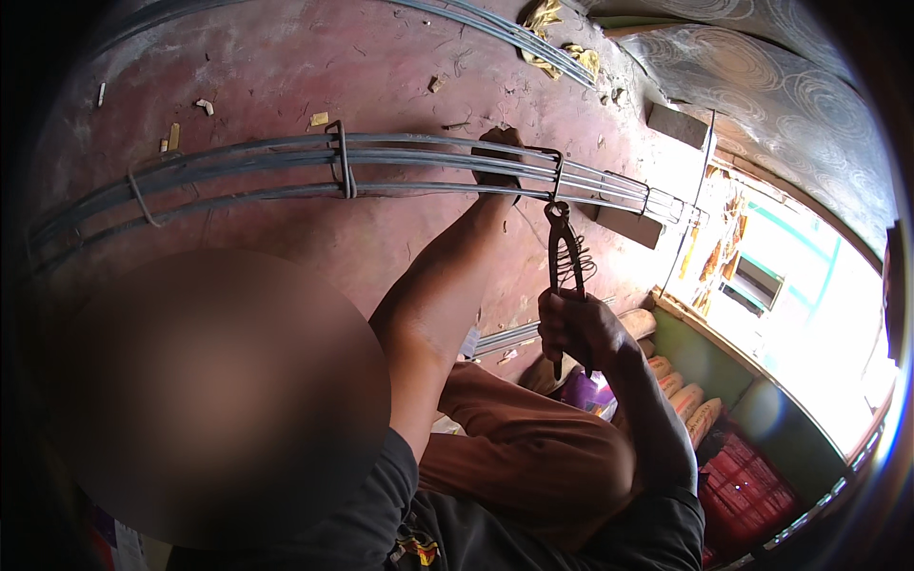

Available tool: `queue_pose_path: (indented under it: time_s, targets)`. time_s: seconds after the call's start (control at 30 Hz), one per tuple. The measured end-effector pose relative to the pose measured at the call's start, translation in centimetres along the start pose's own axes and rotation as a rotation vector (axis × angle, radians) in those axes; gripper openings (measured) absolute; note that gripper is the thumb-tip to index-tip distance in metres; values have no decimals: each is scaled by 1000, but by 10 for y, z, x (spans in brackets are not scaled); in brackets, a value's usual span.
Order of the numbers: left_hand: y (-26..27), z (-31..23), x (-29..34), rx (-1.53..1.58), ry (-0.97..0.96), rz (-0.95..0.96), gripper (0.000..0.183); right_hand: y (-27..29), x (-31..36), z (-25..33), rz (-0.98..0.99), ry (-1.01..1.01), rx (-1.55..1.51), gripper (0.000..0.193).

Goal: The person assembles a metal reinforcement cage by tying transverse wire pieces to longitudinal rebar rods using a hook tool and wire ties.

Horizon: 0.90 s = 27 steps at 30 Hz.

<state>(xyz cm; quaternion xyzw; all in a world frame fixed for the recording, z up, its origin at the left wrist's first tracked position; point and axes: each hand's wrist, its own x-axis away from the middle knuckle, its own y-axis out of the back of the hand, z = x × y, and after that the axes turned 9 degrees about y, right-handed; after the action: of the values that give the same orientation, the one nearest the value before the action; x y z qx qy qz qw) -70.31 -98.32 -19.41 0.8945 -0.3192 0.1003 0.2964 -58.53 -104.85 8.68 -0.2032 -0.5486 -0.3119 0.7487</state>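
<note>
Right hand [577,325] grips pincers [553,249] by handles, likely for leverage at stirrup [558,171]; left hand [497,162] behind steel bars [419,158], grip unclear

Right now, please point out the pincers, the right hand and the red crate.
Pincers [554,257]: head view, left handle.
Right hand [586,324]: head view, middle of hand.
Red crate [747,485]: head view, visible side.

A black short-sleeved shirt [486,538] is worn, its left sleeve [395,476] and right sleeve [657,523] finished with plain hems. A small patch of red and yellow [419,550] is seen on the dark cloth low in view. The legs are covered by rust-brown trousers [543,438], creased in soft folds. The left hand [500,160] and right hand [581,325] are left bare.
</note>
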Motion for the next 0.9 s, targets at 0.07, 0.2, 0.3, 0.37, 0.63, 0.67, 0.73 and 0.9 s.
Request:
queue_pose_path:
  time_s: [0.07, 0.2, 0.3, 0.37, 0.63, 0.67, 0.73, 0.9]
  targets:
    - [1, 1, -2, 69, 29, 8, 33, 1, -5, -20, 258, 32, -495, 28]
    - [19, 4, 1, 478, 224, 81, 38, 10, -23, -42, 296, 257, -190, 31]
    - [44, 18, 40, 498, 78, -174, 55, 11, -20, -39, 75, 287, -35, 26]
    - [64, 0, 96, 697, 616, 98, 65, 35, -16, -45, 110, 290, -67, 24]
    - [78, -68, 145, 1350, 458, 713, 23, 20, 4, -33, -2, 383, 103, 34]
    - [67, -66, 148, 1348, 503, 679, 17, 28, -14, -56, -266, 576, 330, 47]
    - [51, -72, 152, 1342, 463, 645, 21, 27, 6, -72, -578, 834, 1315, 58]
    - [62, -74, 144, 1365, 457, 512, 31, 7, 0, -68, -757, 793, 1562, 46]
